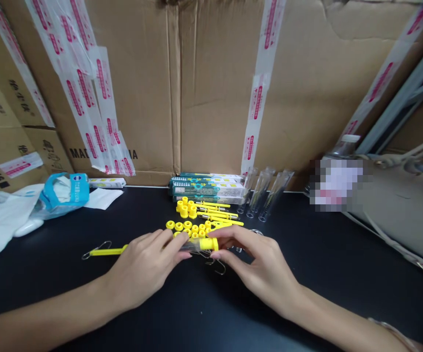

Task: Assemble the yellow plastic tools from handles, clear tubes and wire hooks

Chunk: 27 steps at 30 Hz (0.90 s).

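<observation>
head view: both my left hand (147,266) and right hand (259,266) pinch one clear tube with yellow cap (201,245); loose yellow caps (187,226) and empty tubes (261,198) wait.

Packing or small assembly workspace: taped cardboard cartons (204,83) stacked behind a black surface (325,244), yellow plastic caps (186,226) and sticks in batches, 3 clear tubes (266,195), flat retail boxes (207,188).

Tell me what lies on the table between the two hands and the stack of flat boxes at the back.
In the head view, loose yellow caps and yellow rods lie between the hands (left hand, right hand) and the flat boxes.
</observation>
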{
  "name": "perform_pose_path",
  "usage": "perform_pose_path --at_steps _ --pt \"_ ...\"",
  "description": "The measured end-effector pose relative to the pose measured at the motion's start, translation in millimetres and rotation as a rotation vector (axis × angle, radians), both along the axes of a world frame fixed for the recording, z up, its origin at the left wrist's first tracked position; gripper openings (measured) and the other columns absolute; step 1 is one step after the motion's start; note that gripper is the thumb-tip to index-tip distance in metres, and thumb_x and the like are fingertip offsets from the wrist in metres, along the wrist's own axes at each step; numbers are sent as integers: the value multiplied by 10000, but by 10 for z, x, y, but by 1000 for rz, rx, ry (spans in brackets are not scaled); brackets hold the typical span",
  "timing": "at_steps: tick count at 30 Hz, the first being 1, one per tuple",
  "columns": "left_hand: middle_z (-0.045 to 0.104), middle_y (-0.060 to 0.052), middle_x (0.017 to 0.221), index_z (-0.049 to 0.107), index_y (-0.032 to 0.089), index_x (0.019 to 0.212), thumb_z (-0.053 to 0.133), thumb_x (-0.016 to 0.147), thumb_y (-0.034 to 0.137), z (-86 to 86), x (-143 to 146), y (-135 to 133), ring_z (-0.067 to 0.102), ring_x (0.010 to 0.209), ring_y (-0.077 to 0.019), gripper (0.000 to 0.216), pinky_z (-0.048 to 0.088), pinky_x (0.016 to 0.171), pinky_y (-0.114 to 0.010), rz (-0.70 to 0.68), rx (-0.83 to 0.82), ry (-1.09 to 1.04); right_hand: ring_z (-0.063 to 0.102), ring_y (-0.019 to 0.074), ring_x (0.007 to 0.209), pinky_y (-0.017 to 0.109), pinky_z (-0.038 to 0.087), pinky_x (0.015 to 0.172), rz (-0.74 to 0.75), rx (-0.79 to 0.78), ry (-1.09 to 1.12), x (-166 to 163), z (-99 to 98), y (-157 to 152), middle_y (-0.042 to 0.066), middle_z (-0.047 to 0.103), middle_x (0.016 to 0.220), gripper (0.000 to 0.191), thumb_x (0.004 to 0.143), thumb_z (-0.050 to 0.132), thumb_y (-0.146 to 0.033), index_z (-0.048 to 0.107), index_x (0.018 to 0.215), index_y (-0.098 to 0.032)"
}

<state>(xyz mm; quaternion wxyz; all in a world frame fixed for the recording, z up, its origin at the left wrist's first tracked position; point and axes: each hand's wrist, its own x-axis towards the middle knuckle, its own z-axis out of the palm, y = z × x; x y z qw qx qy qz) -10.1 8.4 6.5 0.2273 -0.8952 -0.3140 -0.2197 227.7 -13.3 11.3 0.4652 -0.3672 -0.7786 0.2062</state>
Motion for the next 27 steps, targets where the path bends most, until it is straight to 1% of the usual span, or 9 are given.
perform_pose_path --at_steps 3,7,9,12,15,19,23,25,27 --pt "651 -34 822 564 191 1042 273 1055 340 -11 -14 -6 678 665 -217 327 503 544 -328 28 -118 -4 700 144 782 242 564 759 -21 -77 44 13 -56 10 8 718 923 162 885 694 -213 640 1038 -209" --pt "656 -19 838 566 210 1006 354 1034 361 1 8 -27 697 720 -230 262 523 563 -338 25 -188 -33 703 164 867 280 576 818 -2 -225 155 36 -100 25 25 703 1000 155 901 652 -233 625 1053 -230" --pt "664 -14 839 563 207 989 382 1026 350 0 17 -31 703 728 -229 234 528 567 -340 23 -177 -58 700 164 889 292 577 840 37 -283 228 51 -109 42 23 699 1007 149 907 638 -242 623 1056 -244" --pt "677 -10 825 558 195 967 408 1015 324 0 23 -32 707 709 -218 204 532 563 -333 -5 -134 -88 697 160 862 309 583 849 87 -369 318 69 -116 69 24 705 980 161 893 665 -282 621 1043 -244" --pt "696 -25 852 558 170 1049 446 995 326 11 23 -39 716 711 -210 200 546 574 -325 -56 -54 -111 693 164 855 318 588 844 97 -420 348 69 -123 79 31 704 969 189 871 698 -318 625 1025 -236" --pt "682 -18 801 523 141 1209 420 1006 302 30 13 -56 702 645 -190 279 544 557 -310 -122 22 -77 691 171 878 309 584 836 72 -408 311 55 -130 67 36 697 1016 218 859 719 -337 637 1034 -235" --pt "688 -25 822 527 142 1194 396 1023 314 22 1 -59 709 687 -195 276 549 591 -319 -138 -20 -41 682 189 922 324 566 859 34 -347 243 71 -92 60 53 696 1046 258 895 679 -362 656 1113 -227" --pt "683 -18 815 535 150 1169 443 1008 328 17 -1 -55 704 683 -196 257 540 585 -314 -149 -49 -42 669 191 934 340 557 858 -9 -267 166 90 -53 60 60 682 1085 258 947 605 -363 661 1166 -239" --pt "671 -6 804 538 165 1153 469 999 312 19 -2 -50 694 669 -191 224 521 563 -300 -163 -103 -6 652 194 946 352 545 858 -65 -142 39 101 -14 60 64 667 1099 264 984 540 -339 661 1203 -254"
